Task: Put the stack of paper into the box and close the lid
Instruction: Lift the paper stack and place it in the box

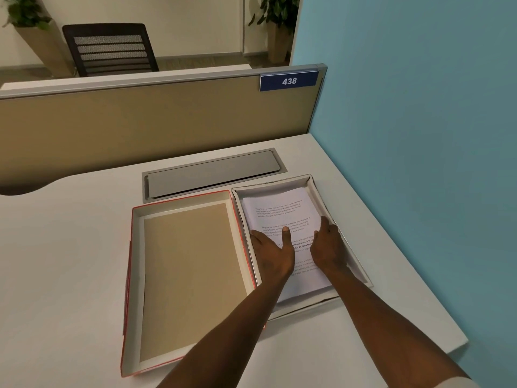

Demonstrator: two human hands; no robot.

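A white stack of printed paper (279,211) lies inside the shallow white box (314,189) at the right of the desk. My left hand (275,252) grips the stack's left edge, thumb on the top sheet. My right hand (328,247) holds the stack's right edge against the box's right wall. The lid (184,261), red outside with a brown inner panel, lies upside down on the desk just left of the box, touching it.
A grey cable hatch (212,173) is set in the white desk (64,247) behind the box and lid. A tan partition (140,121) closes the far side and a blue wall (419,135) the right. The desk's right edge runs close to the box.
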